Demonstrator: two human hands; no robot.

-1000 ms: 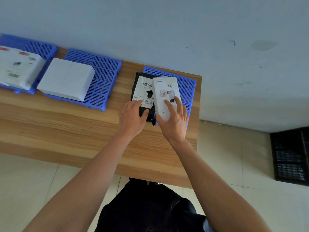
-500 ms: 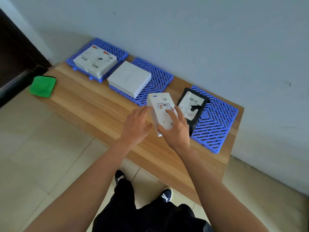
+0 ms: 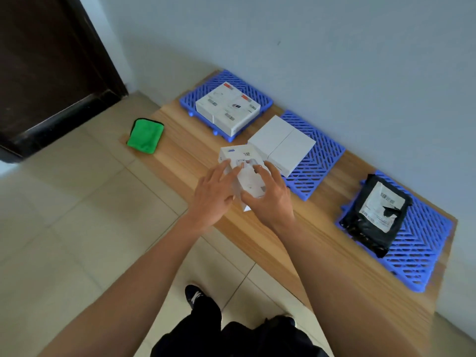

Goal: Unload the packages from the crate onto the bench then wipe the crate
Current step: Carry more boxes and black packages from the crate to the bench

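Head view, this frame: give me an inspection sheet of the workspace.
Surface: wooden bench along a wall.
Job's things: three blue crates; labelled white box on far crate; plain white box on middle crate; black parcel on near crate; small white box held over the bench.
Clutter: green cloth at bench end.
Grips: left hand flat against the small box; right hand holds it.
Cables: nothing seen.
Surroundings: tiled floor, dark door.

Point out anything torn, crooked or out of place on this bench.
The black mailer bag on the right blue crate looks crumpled, and its label has a dark torn-looking patch. It lies askew. Nothing else stands out.
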